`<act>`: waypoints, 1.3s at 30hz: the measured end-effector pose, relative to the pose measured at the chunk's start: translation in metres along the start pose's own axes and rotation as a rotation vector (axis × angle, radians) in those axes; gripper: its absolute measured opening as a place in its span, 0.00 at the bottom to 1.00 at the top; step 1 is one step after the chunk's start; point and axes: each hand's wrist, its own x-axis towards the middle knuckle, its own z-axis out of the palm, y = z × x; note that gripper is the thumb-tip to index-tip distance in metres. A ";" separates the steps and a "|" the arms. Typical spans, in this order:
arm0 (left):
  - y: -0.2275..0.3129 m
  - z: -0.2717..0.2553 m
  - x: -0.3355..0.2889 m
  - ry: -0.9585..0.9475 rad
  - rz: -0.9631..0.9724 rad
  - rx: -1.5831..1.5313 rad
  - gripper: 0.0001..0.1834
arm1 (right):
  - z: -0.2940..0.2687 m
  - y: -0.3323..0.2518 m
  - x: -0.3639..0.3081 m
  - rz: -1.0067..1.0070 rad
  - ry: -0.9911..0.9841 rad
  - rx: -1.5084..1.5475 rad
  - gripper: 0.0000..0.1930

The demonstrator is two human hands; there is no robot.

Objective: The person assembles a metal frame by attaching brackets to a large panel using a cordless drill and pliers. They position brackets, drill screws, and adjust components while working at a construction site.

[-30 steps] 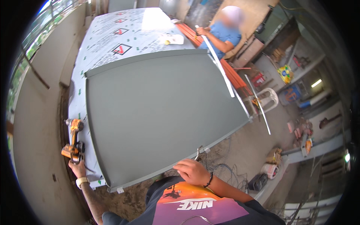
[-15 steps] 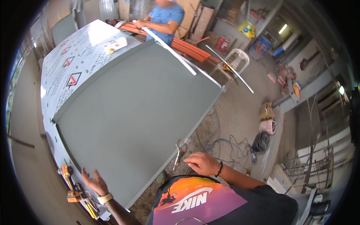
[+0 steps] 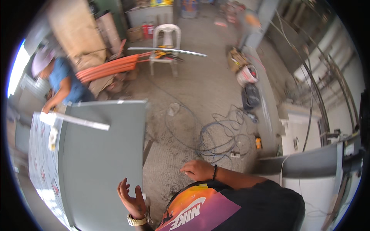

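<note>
My left hand (image 3: 132, 200), a light watch on its wrist, hovers over the near right edge of a large grey-green panel (image 3: 104, 161). Its fingers are spread and it holds nothing. My right hand (image 3: 198, 170), with a dark bracelet, hangs in front of my body, away from the panel. Its fingers are loosely bent, with nothing visible in them. At the panel's far left, a co-worker (image 3: 67, 82) in a blue shirt and pale cap leans in, a hand on a long white strip (image 3: 83, 122) lying across the panel.
Patterned white sheeting (image 3: 40, 165) shows left of the panel. Orange pipes (image 3: 110, 68) lie behind the co-worker. A white plastic chair (image 3: 166, 36) carries tools and a long metal strip (image 3: 185, 52). Coiled cables (image 3: 216, 134) spread over the floor beside a white sack (image 3: 247, 75) and dark container (image 3: 250, 97).
My view has swung to the right, so the panel now sits at the left. The co-worker has bent down, and the white strip lies lower over the panel. Both my hands remain empty.
</note>
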 end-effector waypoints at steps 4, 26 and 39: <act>0.073 0.102 0.057 -0.205 0.111 0.034 0.31 | -0.091 0.090 -0.020 0.166 0.085 -0.023 0.11; 0.410 0.570 0.482 -0.973 0.911 0.182 0.28 | -0.137 0.527 -0.264 1.969 0.115 0.587 0.19; 0.377 1.072 0.702 -1.205 0.764 0.054 0.26 | -0.410 0.809 -0.065 1.222 0.365 0.011 0.15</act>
